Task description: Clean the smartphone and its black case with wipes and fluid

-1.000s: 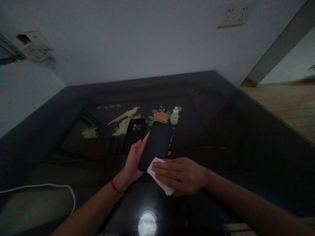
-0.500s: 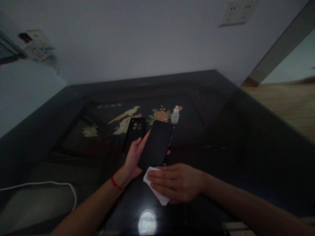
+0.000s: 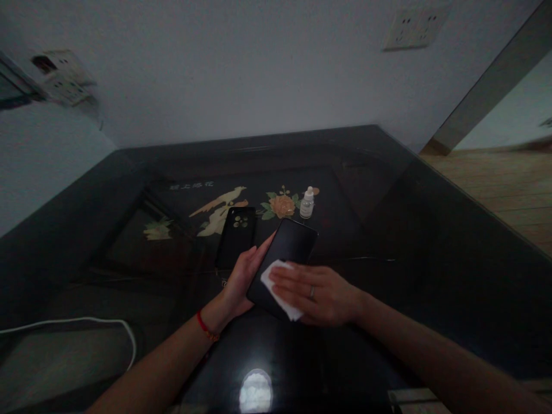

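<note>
From where I stand, the pale wall (image 3: 241, 75) fills the far side, and the dark, glossy bench (image 3: 409, 230) runs up to it. Near its middle, the right hand (image 3: 330, 296) lies flattened over a folded white wipe, while the left hand (image 3: 244, 282) grips the phone (image 3: 297, 238) along its left edge, dark face up, far end leaning right; whether it rests on the bench I can't tell. Left of it, just beside, lies a black phone case (image 3: 236, 241). The white wipe (image 3: 280, 299) covers part of the phone's near half. I'd call this step wiping the dark face; the next move calls for light, even pressure, with the left hand bracing the phone. Just beyond its far end stands a small dropper bottle (image 3: 306, 206), upright and capped. Smallest is the ring (image 3: 311, 292) on the right hand.
</note>
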### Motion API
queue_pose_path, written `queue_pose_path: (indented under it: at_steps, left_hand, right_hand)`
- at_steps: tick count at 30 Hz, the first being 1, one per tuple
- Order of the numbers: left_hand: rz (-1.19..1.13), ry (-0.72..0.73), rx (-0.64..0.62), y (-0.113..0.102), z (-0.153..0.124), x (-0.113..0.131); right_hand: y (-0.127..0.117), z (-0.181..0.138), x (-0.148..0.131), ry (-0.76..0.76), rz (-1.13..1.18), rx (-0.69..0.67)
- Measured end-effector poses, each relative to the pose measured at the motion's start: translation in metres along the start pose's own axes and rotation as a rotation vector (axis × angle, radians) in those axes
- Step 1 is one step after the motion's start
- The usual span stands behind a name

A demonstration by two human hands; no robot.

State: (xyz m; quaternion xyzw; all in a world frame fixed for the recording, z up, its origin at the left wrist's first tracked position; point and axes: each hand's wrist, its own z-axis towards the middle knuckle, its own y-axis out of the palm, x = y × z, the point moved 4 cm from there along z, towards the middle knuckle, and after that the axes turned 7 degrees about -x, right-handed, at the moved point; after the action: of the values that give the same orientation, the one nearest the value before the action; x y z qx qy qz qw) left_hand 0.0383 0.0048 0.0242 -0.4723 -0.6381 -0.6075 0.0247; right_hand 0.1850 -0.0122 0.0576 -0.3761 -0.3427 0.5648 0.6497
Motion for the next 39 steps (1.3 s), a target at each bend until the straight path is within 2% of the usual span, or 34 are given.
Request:
queue_pose_path:
  at_steps: [2, 4, 6, 9, 11, 14, 17, 19, 21, 24, 26, 28, 31, 35, 37, 39]
  left_hand:
    - [-0.002, -0.003, 0.038, -0.002, 0.001, 0.0]
    - [-0.013, 0.006, 0.026, -0.002, 0.001, 0.001]
    - [-0.03, 0.021, -0.023, -0.001, 0.002, 0.002]
    - [-0.054, -0.032, -0.147, 0.005, 0.001, -0.001]
    - [-0.062, -0.07, -0.188, 0.008, 0.001, -0.005]
    - [-0.068, -0.027, -0.124, 0.007, 0.001, -0.005]
    - [-0.044, -0.002, -0.036, 0.004, 0.001, -0.005]
    - [-0.037, -0.017, -0.026, 0.003, 0.001, -0.006]
    - [-0.06, -0.008, -0.066, 0.005, 0.002, -0.006]
    - [-0.1, -0.029, -0.176, 0.01, 0.001, -0.009]
    - [-0.108, -0.053, -0.207, 0.012, 0.0, -0.011]
    - [-0.106, -0.044, -0.171, 0.012, 0.0, -0.011]
    - [-0.102, -0.043, -0.082, 0.009, 0.001, -0.009]
    - [-0.16, 0.014, -0.09, 0.012, 0.003, -0.002]
    - [-0.185, 0.034, -0.094, 0.012, 0.004, 0.001]
    - [-0.188, 0.023, -0.081, 0.011, 0.004, 0.002]
  right_hand:
    - [0.007, 0.006, -0.016, -0.134, 0.026, -0.029]
    - [0.008, 0.006, -0.014, -0.129, 0.028, -0.021]
    - [0.002, -0.001, 0.005, 0.018, -0.002, 0.025]
    - [-0.012, -0.017, 0.038, 0.3, -0.095, 0.139]
    - [-0.015, -0.019, 0.044, 0.351, -0.126, 0.167]
    - [-0.005, -0.007, 0.024, 0.22, -0.082, 0.082]
    - [0.008, 0.007, -0.007, -0.042, -0.028, -0.016]
    - [0.009, 0.009, -0.012, -0.083, -0.023, -0.018]
    - [0.004, 0.003, 0.002, 0.043, -0.051, 0.024]
    - [-0.007, -0.012, 0.034, 0.32, -0.125, 0.11]
    - [-0.011, -0.016, 0.041, 0.368, -0.157, 0.13]
    - [-0.008, -0.012, 0.035, 0.315, -0.153, 0.097]
    - [0.006, 0.004, 0.007, 0.109, -0.064, -0.015]
    - [0.017, 0.016, -0.026, -0.141, 0.016, -0.084]
    - [0.017, 0.015, -0.027, -0.161, 0.025, -0.092]
    - [0.013, 0.01, -0.016, -0.097, 0.032, -0.074]
